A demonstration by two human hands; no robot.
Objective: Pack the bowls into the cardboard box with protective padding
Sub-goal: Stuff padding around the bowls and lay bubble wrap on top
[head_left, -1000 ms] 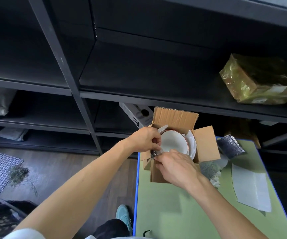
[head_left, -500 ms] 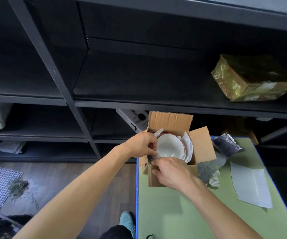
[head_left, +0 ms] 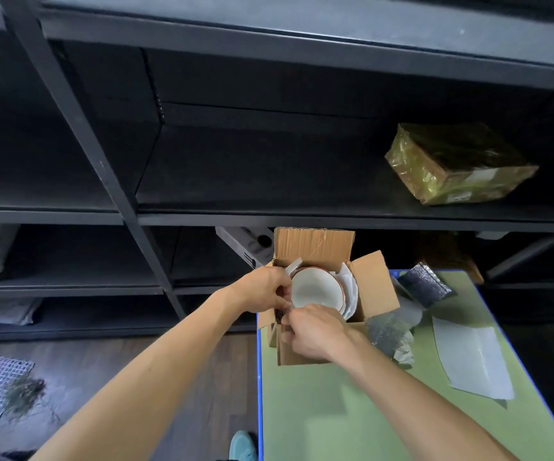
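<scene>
- The cardboard box [head_left: 303, 356] stands open on the far left corner of the green table [head_left: 352, 410], just below the middle of the frame, with its flaps up.
- One white bowl [head_left: 317, 289] with an orange rim sits inside the box, tilted toward the camera.
- White padding [head_left: 350, 291] is tucked between the bowl and the box's right wall, and a white strip of it pokes up at the bowl's upper left.
- The left hand [head_left: 265, 289] comes in from the lower left. Its fingers are curled at the bowl's left rim and seem to pinch it.
- The right hand [head_left: 315, 334] lies over the box's near edge with its fingers curled together toward a dark scrap at the near left corner. I cannot tell whether they clamp anything.
- To the right of the box lie crumpled silver bubble wrap [head_left: 389, 329], a darker piece [head_left: 425, 285] and a flat white foam sheet [head_left: 471, 359].
- A gold-wrapped parcel [head_left: 458, 164] rests on the black shelving [head_left: 335, 217] at upper right.
</scene>
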